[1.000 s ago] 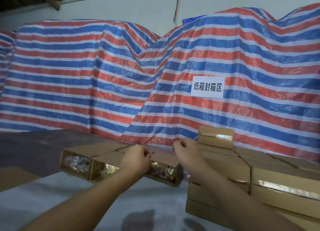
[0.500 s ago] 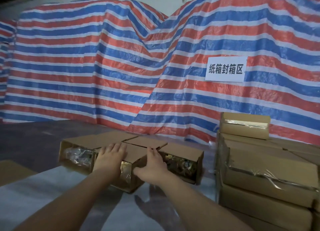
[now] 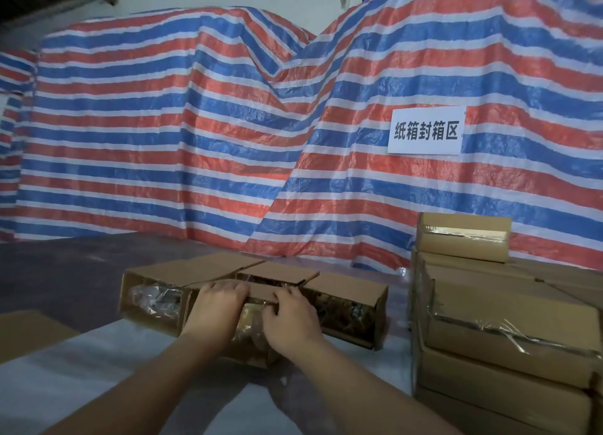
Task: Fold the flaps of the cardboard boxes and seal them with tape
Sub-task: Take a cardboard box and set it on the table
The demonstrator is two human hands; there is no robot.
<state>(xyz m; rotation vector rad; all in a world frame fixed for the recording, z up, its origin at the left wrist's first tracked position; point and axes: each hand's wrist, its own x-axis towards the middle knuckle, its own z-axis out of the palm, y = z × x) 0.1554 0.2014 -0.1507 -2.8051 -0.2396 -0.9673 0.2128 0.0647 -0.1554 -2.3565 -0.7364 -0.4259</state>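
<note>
Three brown cardboard boxes lie in a row on the table, open ends facing me, with shiny plastic-wrapped contents showing inside. The middle box [image 3: 261, 291] sits nearer to me than the left box [image 3: 151, 304] and the right box [image 3: 350, 304]. My left hand [image 3: 217, 307] lies over the middle box's top front edge with its fingers curled on it. Just to its right, my right hand [image 3: 290, 320] grips the same edge, fingers bent at the opening. Both hands cover much of that open end. No tape is in view.
A stack of taped boxes [image 3: 509, 343] stands at the right, with a small sealed box [image 3: 463, 239] on top. Flat cardboard [image 3: 26, 330] lies at the left edge. A striped tarp [image 3: 195, 141] with a white sign [image 3: 425, 130] hangs behind. White foam sheet [image 3: 98, 369] covers the near table.
My hands came back from the boxes' far edge onto the middle box, which has slid toward me out of the row. Fingers that lay flat now curl on its front edge.
</note>
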